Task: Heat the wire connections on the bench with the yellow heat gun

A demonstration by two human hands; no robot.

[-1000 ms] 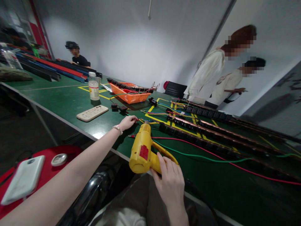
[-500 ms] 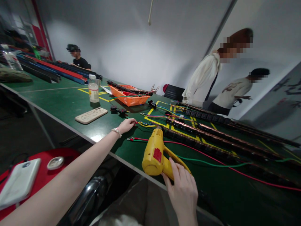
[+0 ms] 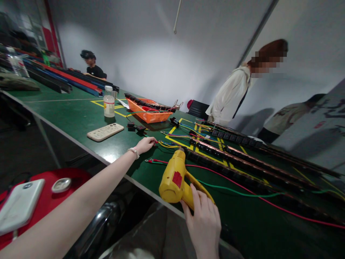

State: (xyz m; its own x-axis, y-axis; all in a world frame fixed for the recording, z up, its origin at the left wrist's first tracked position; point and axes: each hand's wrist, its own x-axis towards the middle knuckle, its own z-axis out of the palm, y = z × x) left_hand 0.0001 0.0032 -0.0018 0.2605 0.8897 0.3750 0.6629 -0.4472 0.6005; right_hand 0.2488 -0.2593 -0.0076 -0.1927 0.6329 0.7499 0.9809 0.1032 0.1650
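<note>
My right hand (image 3: 203, 216) is wrapped round the handle of a yellow heat gun (image 3: 172, 178), its nozzle pointing away over the table. At arm's length, my left hand (image 3: 146, 144) pinches the ends of a bundle of coloured wires (image 3: 168, 144). The wires lead to a long dark strip of sockets (image 3: 215, 160), and the nozzle is close to where they meet it. Nearer to me lie a red wire (image 3: 207, 171) and a green wire (image 3: 229, 191), with ring terminals (image 3: 150, 161) at their left ends.
A beige phone case (image 3: 105, 132), a bottle (image 3: 109, 102) and an orange basket (image 3: 151, 116) stand on the green table (image 3: 64, 111). More socket strips (image 3: 237, 136) lie to the right. A white phone (image 3: 20, 207) rests on a red stool (image 3: 78, 174). A person (image 3: 229, 90) stands beyond the table.
My right hand and the heat gun have shifted slightly left and towards me. My left hand stays at the wire ends. The person at the far right has moved further right.
</note>
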